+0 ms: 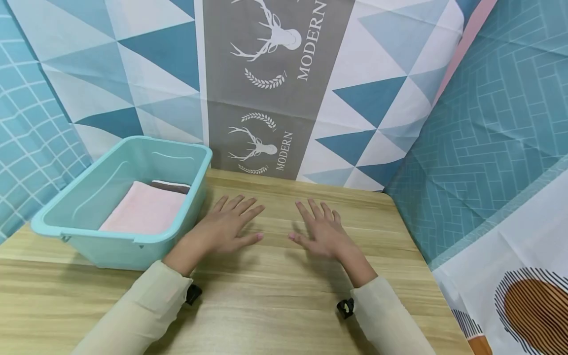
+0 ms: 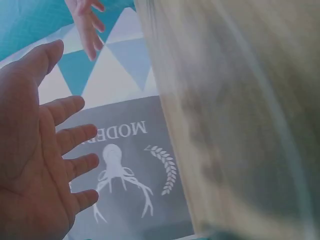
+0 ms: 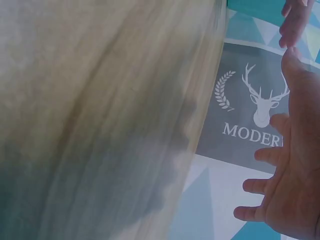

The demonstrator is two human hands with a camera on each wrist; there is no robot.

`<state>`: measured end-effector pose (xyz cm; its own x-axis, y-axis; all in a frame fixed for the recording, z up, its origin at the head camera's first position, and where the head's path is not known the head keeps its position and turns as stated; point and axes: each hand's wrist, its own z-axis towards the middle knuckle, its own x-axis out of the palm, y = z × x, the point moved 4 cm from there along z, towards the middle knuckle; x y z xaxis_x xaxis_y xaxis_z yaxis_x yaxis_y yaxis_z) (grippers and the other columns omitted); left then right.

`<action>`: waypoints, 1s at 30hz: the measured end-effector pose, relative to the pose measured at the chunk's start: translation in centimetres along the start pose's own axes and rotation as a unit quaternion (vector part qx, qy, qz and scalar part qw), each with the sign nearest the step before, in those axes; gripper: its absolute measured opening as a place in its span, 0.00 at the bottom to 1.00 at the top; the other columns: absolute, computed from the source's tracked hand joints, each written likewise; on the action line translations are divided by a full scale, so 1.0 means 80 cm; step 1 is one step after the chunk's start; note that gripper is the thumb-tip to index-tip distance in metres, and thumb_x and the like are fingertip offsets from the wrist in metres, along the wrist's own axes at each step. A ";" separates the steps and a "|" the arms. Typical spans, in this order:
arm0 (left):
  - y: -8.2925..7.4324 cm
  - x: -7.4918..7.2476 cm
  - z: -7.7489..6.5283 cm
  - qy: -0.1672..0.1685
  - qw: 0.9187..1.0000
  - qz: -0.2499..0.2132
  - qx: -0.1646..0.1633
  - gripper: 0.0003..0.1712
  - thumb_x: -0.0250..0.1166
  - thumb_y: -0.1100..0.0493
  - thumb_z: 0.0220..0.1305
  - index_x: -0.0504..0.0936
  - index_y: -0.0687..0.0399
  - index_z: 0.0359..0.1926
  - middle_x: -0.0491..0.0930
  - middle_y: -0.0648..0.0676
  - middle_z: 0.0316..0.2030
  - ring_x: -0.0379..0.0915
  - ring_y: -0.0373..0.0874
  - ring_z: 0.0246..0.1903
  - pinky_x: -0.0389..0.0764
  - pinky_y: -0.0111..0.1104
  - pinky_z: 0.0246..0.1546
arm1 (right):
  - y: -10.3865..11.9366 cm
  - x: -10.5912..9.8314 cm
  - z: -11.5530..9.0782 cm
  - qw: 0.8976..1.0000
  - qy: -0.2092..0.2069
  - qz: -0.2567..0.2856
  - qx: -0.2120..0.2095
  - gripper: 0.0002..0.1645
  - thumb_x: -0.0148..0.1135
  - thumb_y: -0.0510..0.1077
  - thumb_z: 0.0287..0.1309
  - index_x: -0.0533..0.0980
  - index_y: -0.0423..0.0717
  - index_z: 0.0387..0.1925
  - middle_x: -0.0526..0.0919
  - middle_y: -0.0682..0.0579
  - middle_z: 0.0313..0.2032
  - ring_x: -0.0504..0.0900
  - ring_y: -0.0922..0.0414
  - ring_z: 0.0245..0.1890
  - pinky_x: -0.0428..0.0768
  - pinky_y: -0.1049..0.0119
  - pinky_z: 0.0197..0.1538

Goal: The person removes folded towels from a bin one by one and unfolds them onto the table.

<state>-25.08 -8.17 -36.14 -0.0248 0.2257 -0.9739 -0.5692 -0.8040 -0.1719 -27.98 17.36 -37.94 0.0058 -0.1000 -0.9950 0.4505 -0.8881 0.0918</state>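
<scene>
Palm down with fingers spread, my left hand (image 1: 224, 229) hovers above the wooden table (image 1: 253, 305), just right of a light teal plastic basin (image 1: 120, 251). My right hand (image 1: 324, 231) hovers across from it, fingers also spread, and holds nothing. In the left wrist view the bare palm of the left hand (image 2: 30, 150) shows with its fingers apart. The right wrist view likewise shows the right palm (image 3: 300, 165) with nothing against it. Inside the basin lie a folded pink cloth (image 1: 144, 209) and, behind it, a dark brown cloth with a white edge (image 1: 173, 187), partly hidden.
Behind the table hangs a patterned cloth (image 1: 262, 108) with triangles, deer heads and the word MODERN. Teal patterned fabric (image 1: 497, 123) borders the right side. A blue gridded cloth (image 1: 31, 133) hangs at the left. Black clips (image 1: 345, 308) sit at both sleeve cuffs.
</scene>
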 end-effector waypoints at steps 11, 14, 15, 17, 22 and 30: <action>-0.029 -0.044 0.014 -0.028 0.998 0.036 0.045 0.45 0.50 0.27 0.72 0.59 0.45 0.80 0.58 0.57 0.77 0.46 0.59 0.78 0.40 0.62 0.74 | -0.009 -0.020 0.008 1.000 -0.029 -0.001 -0.009 0.51 0.49 0.75 0.68 0.44 0.64 0.83 0.50 0.43 0.80 0.52 0.34 0.76 0.53 0.27 0.69; -0.036 -0.062 0.014 -0.027 0.998 0.047 0.043 0.45 0.49 0.26 0.72 0.57 0.43 0.81 0.56 0.56 0.78 0.44 0.58 0.79 0.37 0.61 0.75 | -0.011 -0.026 0.012 0.999 -0.030 0.000 -0.013 0.51 0.48 0.75 0.69 0.43 0.64 0.83 0.49 0.44 0.80 0.53 0.34 0.76 0.54 0.27 0.69; -0.038 -0.068 0.013 -0.027 0.998 0.047 0.043 0.45 0.49 0.27 0.72 0.56 0.42 0.81 0.56 0.56 0.78 0.43 0.58 0.79 0.37 0.61 0.75 | -0.011 -0.029 0.014 0.999 -0.031 -0.001 -0.015 0.51 0.47 0.76 0.69 0.43 0.64 0.83 0.49 0.44 0.80 0.53 0.33 0.76 0.54 0.27 0.69; -0.042 -0.081 0.011 -0.028 0.997 0.050 0.043 0.46 0.48 0.26 0.72 0.55 0.41 0.81 0.54 0.56 0.79 0.42 0.57 0.79 0.35 0.60 0.75 | -0.011 -0.034 0.018 0.999 -0.036 -0.004 -0.022 0.51 0.47 0.76 0.69 0.45 0.63 0.83 0.49 0.44 0.80 0.54 0.33 0.75 0.54 0.27 0.69; -0.047 -0.108 0.005 -0.029 0.997 0.057 0.039 0.45 0.47 0.26 0.72 0.55 0.41 0.81 0.55 0.56 0.79 0.42 0.58 0.79 0.36 0.59 0.76 | -0.010 -0.046 0.030 0.999 -0.039 -0.004 -0.030 0.51 0.46 0.76 0.68 0.46 0.61 0.83 0.51 0.43 0.80 0.55 0.34 0.75 0.55 0.28 0.69; -0.032 -0.135 -0.011 -0.038 0.997 0.058 0.017 0.45 0.53 0.29 0.72 0.55 0.41 0.81 0.55 0.56 0.79 0.43 0.60 0.79 0.38 0.60 0.75 | 0.000 -0.067 0.050 0.998 -0.038 -0.015 -0.044 0.51 0.44 0.77 0.69 0.42 0.63 0.83 0.52 0.43 0.79 0.56 0.36 0.75 0.57 0.31 0.69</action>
<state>-22.62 -9.00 -25.32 -0.1533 0.1752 -0.9725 -0.5870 -0.8078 -0.0530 -31.54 16.11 -32.44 -0.0755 -0.1111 -0.9909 0.5265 -0.8484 0.0550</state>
